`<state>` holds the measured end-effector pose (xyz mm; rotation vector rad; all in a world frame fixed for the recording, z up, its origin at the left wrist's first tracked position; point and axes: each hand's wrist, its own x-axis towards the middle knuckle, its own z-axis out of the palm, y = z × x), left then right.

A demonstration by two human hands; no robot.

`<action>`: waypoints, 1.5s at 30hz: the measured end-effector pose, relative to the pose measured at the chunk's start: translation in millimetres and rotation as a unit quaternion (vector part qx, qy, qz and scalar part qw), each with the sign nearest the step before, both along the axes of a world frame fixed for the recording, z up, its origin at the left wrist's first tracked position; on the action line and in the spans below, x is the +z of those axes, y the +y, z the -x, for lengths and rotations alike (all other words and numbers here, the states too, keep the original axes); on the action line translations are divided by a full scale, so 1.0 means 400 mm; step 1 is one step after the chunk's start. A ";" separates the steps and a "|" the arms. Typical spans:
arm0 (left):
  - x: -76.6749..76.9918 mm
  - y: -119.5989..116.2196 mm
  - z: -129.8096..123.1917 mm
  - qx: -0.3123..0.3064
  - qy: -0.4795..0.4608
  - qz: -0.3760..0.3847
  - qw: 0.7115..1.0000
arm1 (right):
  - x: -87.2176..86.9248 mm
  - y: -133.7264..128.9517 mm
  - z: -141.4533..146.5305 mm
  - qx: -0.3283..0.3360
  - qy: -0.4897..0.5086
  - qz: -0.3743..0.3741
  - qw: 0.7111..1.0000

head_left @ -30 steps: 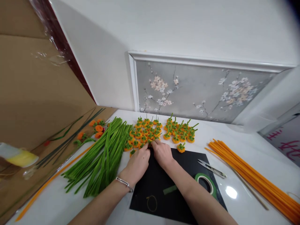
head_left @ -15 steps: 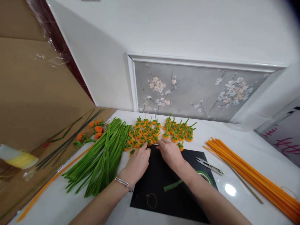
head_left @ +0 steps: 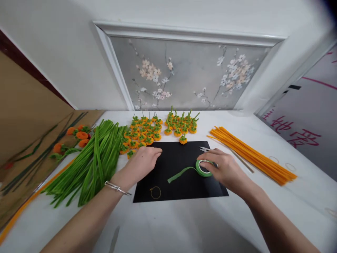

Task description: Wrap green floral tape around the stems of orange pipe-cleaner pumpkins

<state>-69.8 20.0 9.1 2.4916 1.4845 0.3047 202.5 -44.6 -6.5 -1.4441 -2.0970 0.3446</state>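
My right hand (head_left: 225, 165) has its fingers and thumb closed on the upper right rim of a roll of green tape (head_left: 200, 172). A loose strip of this tape trails left over the black mat (head_left: 181, 191). Thread snips (head_left: 204, 149) stick out from behind the right fingers, mostly hidden. Over the mat's left part, my left hand (head_left: 143, 161) is closed with its fingertips together; whether anything is between them is hidden. Just beyond it lie small orange pom-pom persimmons (head_left: 142, 130) with green tops, and a single one (head_left: 183, 140) sits at the mat's far edge.
Green pipe cleaners (head_left: 89, 165) lie in a heap at left, orange pipe cleaners (head_left: 250, 154) at right. A thin rubber band (head_left: 156, 192) rests on the mat's near left. Orange flowers (head_left: 81, 135) lie on cardboard at far left. A framed floral panel (head_left: 189, 77) stands behind.
My right hand has left the persimmons and moved right and nearer, taking hold of the tape roll. My left hand has drawn back from the persimmons. The view has shifted right.
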 end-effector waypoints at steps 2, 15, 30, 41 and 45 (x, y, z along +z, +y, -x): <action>0.003 -0.009 -0.014 -0.031 -0.010 0.039 0.999 | -0.023 -0.005 0.024 0.012 -0.017 -0.007 1.000; -0.037 0.076 -0.135 0.011 -0.173 0.026 0.984 | -0.111 0.016 0.152 0.101 -0.107 -0.053 0.988; -0.080 0.138 -0.241 0.082 -0.255 -0.022 0.963 | -0.087 0.008 0.108 0.066 -0.082 -0.127 0.986; -0.031 0.061 -0.239 0.004 -0.329 0.044 0.943 | -0.078 -0.001 0.126 0.022 0.230 -0.044 0.972; -0.001 -0.030 -0.198 -0.005 -0.365 0.137 0.921 | -0.063 -0.016 0.127 0.010 0.355 -0.004 0.935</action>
